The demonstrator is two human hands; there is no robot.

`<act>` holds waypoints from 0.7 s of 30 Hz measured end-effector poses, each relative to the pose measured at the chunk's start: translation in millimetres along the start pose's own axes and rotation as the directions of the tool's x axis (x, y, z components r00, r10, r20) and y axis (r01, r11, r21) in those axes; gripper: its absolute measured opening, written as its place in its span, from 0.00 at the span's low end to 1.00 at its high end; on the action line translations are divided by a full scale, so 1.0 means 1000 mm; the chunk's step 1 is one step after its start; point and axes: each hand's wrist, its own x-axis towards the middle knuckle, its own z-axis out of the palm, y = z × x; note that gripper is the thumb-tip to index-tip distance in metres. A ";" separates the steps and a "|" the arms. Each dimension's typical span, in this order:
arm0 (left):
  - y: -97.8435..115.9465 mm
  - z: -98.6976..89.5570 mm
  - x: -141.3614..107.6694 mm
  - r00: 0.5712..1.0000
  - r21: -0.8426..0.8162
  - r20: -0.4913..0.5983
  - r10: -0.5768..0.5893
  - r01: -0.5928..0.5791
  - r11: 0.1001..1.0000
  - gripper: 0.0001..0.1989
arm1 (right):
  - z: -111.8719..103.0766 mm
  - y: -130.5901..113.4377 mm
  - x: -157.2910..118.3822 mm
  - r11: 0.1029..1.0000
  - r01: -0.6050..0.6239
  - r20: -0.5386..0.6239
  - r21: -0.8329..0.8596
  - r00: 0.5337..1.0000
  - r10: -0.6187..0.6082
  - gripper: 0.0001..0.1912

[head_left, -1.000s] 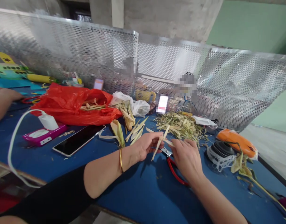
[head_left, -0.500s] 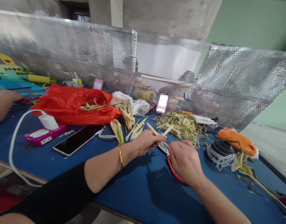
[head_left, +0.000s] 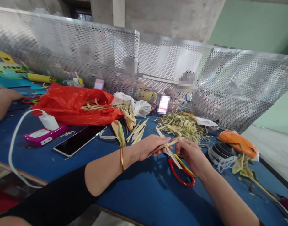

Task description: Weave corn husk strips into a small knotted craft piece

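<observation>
- Presently, crossed husk strips (head_left: 175, 160) are pinched in the left hand (head_left: 154, 147), above the blue table (head_left: 134, 196).
- One strip end appears to be gripped between thumb and fingers of the right hand (head_left: 189, 155), narrowly closed.
- Compared with half a second ago, the right hand has been turned; the red-handled scissors (head_left: 176, 179) beneath are less covered, and one strip is now extended nearward over them.
- By judgement, the crossing is being steadied on the left while an end is adjusted on the right.
- Shredded husk (head_left: 181, 127) is piled on the far side.
</observation>
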 end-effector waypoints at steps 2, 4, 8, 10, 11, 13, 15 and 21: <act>-0.003 0.004 -0.001 1.000 0.067 -0.011 0.018 -0.018 0.998 0.25 | 0.006 0.003 -0.002 0.999 0.028 -0.002 0.028 1.000 -0.028 0.20; -0.006 0.007 -0.001 0.999 0.098 0.001 0.039 -0.039 0.994 0.23 | 0.011 0.008 -0.003 0.998 0.060 -0.061 0.027 0.996 -0.059 0.18; -0.010 0.009 -0.001 0.997 0.163 0.032 0.065 -0.070 0.984 0.20 | 0.011 0.016 0.000 0.991 0.117 -0.157 -0.071 0.979 -0.127 0.18; -0.012 0.009 -0.002 0.998 0.237 0.004 0.062 -0.061 0.969 0.21 | 0.005 0.015 0.002 0.964 0.139 -0.137 -0.228 0.975 -0.173 0.18; -0.012 0.008 -0.002 0.998 0.280 -0.007 0.068 -0.063 0.958 0.22 | 0.002 0.014 0.003 0.922 0.174 -0.134 -0.346 0.964 -0.232 0.17; -0.014 0.008 -0.003 0.993 0.366 -0.014 0.117 -0.104 0.925 0.23 | -0.003 0.009 0.002 0.740 0.273 -0.121 -0.615 0.895 -0.430 0.15; -0.016 0.009 -0.004 0.985 0.437 0.007 0.170 -0.156 0.886 0.23 | -0.003 0.004 -0.002 0.461 0.353 -0.005 -0.814 0.789 -0.614 0.15; -0.019 0.017 -0.003 0.981 0.542 0.067 0.181 -0.188 0.819 0.16 | 0.013 0.005 -0.016 0.293 0.539 0.323 -0.790 0.771 -0.549 0.13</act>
